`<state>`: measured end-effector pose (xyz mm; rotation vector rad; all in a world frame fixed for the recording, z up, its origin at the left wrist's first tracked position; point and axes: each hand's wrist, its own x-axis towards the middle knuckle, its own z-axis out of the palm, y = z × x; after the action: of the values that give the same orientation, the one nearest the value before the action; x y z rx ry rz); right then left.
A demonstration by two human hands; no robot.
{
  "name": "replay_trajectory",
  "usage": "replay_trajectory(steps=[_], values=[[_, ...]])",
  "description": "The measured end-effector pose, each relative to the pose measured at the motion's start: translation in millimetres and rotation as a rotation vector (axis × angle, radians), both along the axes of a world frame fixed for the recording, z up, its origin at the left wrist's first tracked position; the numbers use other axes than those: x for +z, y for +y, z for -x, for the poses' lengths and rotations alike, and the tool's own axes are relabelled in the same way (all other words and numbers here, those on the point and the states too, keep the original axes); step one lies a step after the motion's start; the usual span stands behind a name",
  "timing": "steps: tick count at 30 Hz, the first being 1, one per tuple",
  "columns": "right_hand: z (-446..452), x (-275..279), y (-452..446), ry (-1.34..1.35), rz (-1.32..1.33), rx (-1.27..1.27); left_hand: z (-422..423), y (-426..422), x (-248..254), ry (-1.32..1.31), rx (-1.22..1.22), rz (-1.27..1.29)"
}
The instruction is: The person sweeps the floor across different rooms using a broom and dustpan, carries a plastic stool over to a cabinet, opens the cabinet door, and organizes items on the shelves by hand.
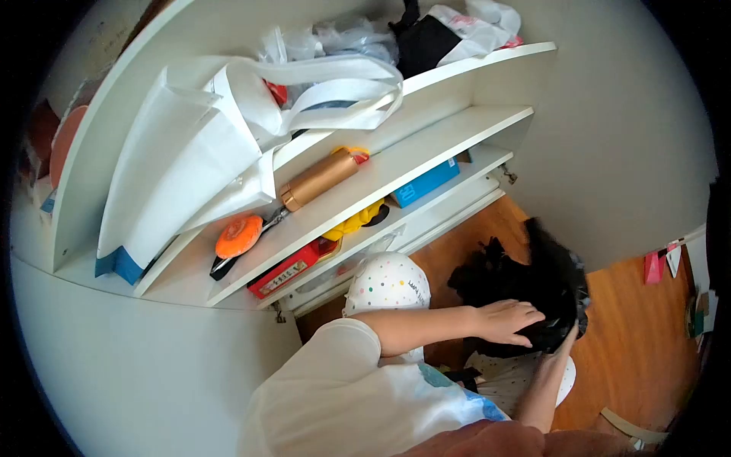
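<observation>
A crumpled black plastic bag (552,286) is in front of my knees, above the wooden floor. My left hand (510,321) reaches across to it and lies on its near side, fingers stretched out and slightly apart. At the bag's lower right edge is my right hand (569,341). Its fingers are hidden by the black plastic, so their grip cannot be made out. Beneath the bag and my arms, white dotted trousers (392,282) cover my bent knees. What the bag contains is not visible.
An open white cabinet (449,145) stands on my left. Its shelves carry a large white bag (179,152), a copper-coloured bottle (320,181), an orange round object (239,236), a blue box (426,183) and a red box (285,272). A cabinet door (617,129) stands beyond the bag.
</observation>
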<state>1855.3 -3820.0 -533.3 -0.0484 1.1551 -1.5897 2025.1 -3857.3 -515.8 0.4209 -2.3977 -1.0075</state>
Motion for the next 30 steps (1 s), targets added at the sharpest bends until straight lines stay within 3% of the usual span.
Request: replay_trajectory(steps=[1,3,4,5,7,8,9,12,15,19,23,25,27,30], values=[[16.6,-4.6,-1.4,0.078,0.03,0.01,-2.2,-3.1,0.6,0.042,0.005,0.044],[56.2,-11.4,-7.1,0.475,-0.398,-0.105,-5.3,-9.3,-2.4,0.085,0.021,0.073],[52.4,-14.9,-3.3,0.472,-0.079,-0.165,-6.2,-12.6,-2.2,0.057,0.0,0.053],[50.4,-8.5,-5.4,0.6,-0.113,-0.107,-8.7,-15.2,-2.3,0.028,-0.022,0.031],[61.3,-21.0,-7.7,1.285,-0.333,0.201,-10.3,-18.2,-2.7,-0.017,-0.017,0.025],[53.9,-22.7,-8.7,1.447,-0.382,0.302,-11.0,-18.1,-3.8,-0.025,-0.011,0.027],[51.1,-35.9,-7.1,1.54,-0.233,0.368,-10.9,-18.9,-4.1,-0.033,-0.007,0.032],[27.2,-34.0,-8.9,1.427,-0.171,0.782,-13.9,-24.2,-1.2,0.037,0.012,0.102],[13.2,-24.9,-7.1,1.324,-0.143,0.919,-33.8,-46.1,30.8,0.123,0.148,0.199],[0.0,4.7,-5.2,1.374,-0.22,0.927,-110.4,-84.7,63.6,0.234,0.619,0.155],[7.2,-0.6,-3.0,1.361,-0.139,0.912,-231.3,-130.8,45.5,-0.017,1.066,0.126],[1.9,7.3,-4.9,1.377,-0.128,0.927,-276.9,-137.5,49.4,-0.459,1.24,0.164],[-2.0,10.1,-6.3,1.374,-0.108,0.926,-335.7,-160.2,15.4,-0.746,1.347,-0.031],[0.4,3.3,-7.1,1.411,-0.049,0.923,-366.2,-166.4,7.8,-0.957,1.299,-0.075]])
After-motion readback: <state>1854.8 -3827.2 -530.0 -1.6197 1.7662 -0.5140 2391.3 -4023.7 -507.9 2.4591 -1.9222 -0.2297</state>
